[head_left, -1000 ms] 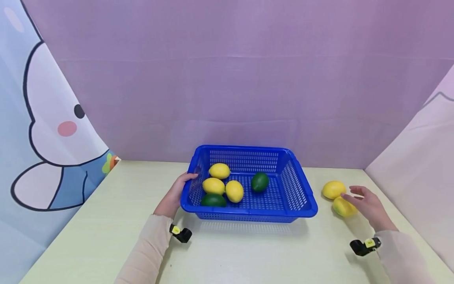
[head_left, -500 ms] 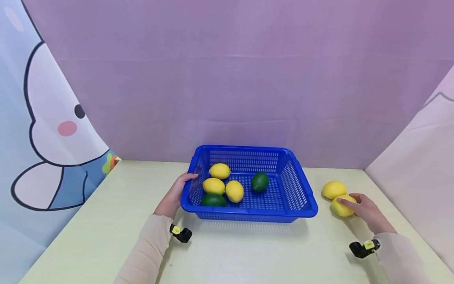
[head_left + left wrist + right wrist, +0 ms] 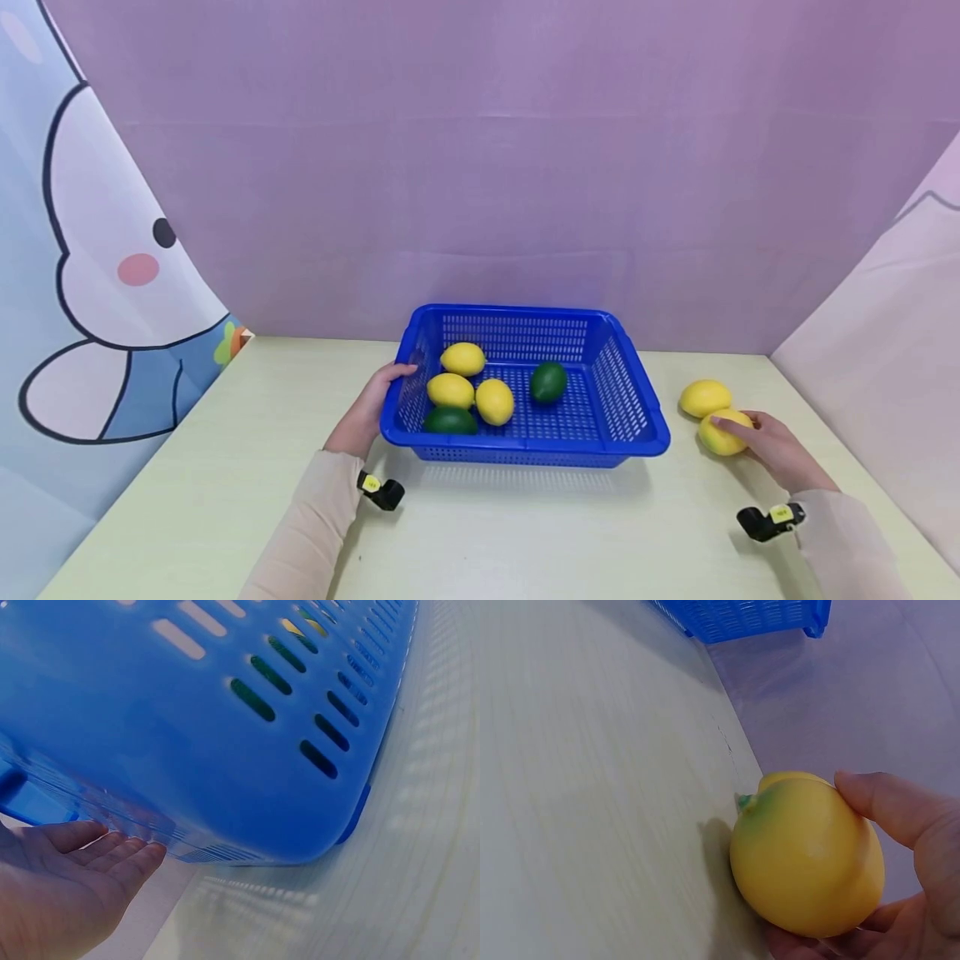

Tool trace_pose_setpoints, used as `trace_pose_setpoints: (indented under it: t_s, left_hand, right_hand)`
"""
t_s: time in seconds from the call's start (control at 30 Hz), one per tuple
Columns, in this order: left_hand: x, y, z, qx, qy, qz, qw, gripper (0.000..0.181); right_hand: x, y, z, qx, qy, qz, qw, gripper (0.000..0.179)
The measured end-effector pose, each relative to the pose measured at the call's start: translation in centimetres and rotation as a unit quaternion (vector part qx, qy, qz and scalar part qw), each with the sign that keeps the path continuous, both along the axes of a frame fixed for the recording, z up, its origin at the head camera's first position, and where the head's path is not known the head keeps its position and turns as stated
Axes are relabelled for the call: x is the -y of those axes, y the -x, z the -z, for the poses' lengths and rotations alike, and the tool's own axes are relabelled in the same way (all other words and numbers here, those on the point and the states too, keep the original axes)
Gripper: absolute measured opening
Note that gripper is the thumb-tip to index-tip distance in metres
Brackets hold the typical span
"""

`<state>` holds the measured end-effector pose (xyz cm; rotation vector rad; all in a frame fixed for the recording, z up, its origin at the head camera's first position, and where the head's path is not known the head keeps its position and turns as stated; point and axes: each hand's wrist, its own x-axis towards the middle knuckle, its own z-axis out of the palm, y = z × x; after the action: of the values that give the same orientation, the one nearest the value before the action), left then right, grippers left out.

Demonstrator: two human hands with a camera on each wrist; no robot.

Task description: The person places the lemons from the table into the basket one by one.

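Note:
My left hand holds the left side of a blue plastic basket, its thumb over the rim. In the left wrist view the fingers lie along the basket's outer wall. Inside the basket sit three lemons and two dark green, avocado-like fruits. At the right, my right hand grips a yellow fruit with a green-tinged end, thumb on one side and fingers on the other. Just behind it on the table lies another lemon.
The basket stands on a pale wooden table, close to a purple cloth backdrop. A cartoon-printed cloth hangs on the left, and a pale cloth on the right.
My right hand has come down from above the yellow fruit and closed its thumb and fingers on it, turning it slightly. The left hand and the basket have stayed in place.

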<state>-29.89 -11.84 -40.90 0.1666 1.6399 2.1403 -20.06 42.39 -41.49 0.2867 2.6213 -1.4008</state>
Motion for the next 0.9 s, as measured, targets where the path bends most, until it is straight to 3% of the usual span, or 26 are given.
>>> trace_pose_setpoints:
  t_s: [0.33,0.67,0.9]
  left_hand:
    - [0.01,-0.11,0.06,0.012,0.005,-0.005,0.9999,0.063]
    - [-0.12,-0.27,-0.10,0.015,0.008,-0.014,0.9998,0.062]
    - [0.04,-0.22,-0.04,-0.002,0.001,0.008,1.0000,0.069]
  right_hand:
    - [-0.30,0.08,-0.09,0.013,0.004,0.006,0.9999,0.079]
    - [-0.55,-0.35,-0.03,-0.001,0.014,0.005,0.9999,0.072]
    - [-0.75,-0.46,-0.29,-0.004,0.016,0.003,0.9999,0.077]
